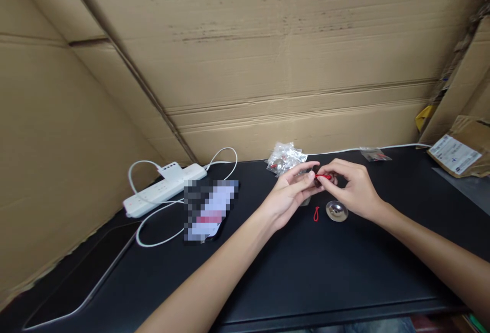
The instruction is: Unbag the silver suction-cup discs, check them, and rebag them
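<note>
My left hand [293, 190] holds the edge of a finger cymbal [317, 182], a small metal disc mostly hidden by my fingers. Pinched between thumb and fingers of my right hand [350, 187] is a red cord [325, 176], right against that disc. Just below both hands, a second finger cymbal [337, 211], shiny and round with a small hole in its middle, lies on the black table. A loose red cord loop [316, 214] rests to its left. Whether the held cord passes through the disc cannot be seen.
Behind my hands lies a pile of clear plastic bags [285, 158], with a small bag [375, 154] farther right. At left are a power strip [164, 190], white cable, a lit phone [212, 213] and a dark tablet [82, 277]. A brown package [461, 146] sits at right; cardboard walls surround the table.
</note>
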### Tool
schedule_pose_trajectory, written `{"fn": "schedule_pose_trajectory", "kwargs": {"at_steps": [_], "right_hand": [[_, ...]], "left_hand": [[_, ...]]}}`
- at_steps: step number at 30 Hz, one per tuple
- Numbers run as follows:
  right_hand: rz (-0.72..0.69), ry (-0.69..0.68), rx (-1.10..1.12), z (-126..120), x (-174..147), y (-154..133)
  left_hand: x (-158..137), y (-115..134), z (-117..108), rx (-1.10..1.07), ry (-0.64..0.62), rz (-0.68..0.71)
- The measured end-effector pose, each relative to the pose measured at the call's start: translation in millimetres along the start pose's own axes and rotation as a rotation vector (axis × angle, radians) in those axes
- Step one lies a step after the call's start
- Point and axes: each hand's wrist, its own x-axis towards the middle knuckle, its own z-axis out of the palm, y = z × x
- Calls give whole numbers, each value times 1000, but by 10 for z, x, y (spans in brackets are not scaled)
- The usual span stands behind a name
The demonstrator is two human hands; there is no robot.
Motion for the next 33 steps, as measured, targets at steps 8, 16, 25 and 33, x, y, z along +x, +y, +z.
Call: {"fn": "schedule_pose_trajectory", "kwargs": {"at_steps": [8, 16, 25, 33], "right_hand": [[-55, -31, 45, 5, -3, 19], [-36, -23, 42, 34, -23, 13], [58, 11, 106, 68, -22, -8], [152, 59, 270, 95, -21, 17]], "left_hand": [[-9, -6, 4, 39, -8, 2], [-12, -32, 9, 118, 17, 32], [-17, -20, 28, 192, 59, 72], [27, 5, -52, 135, 89, 107]]}}
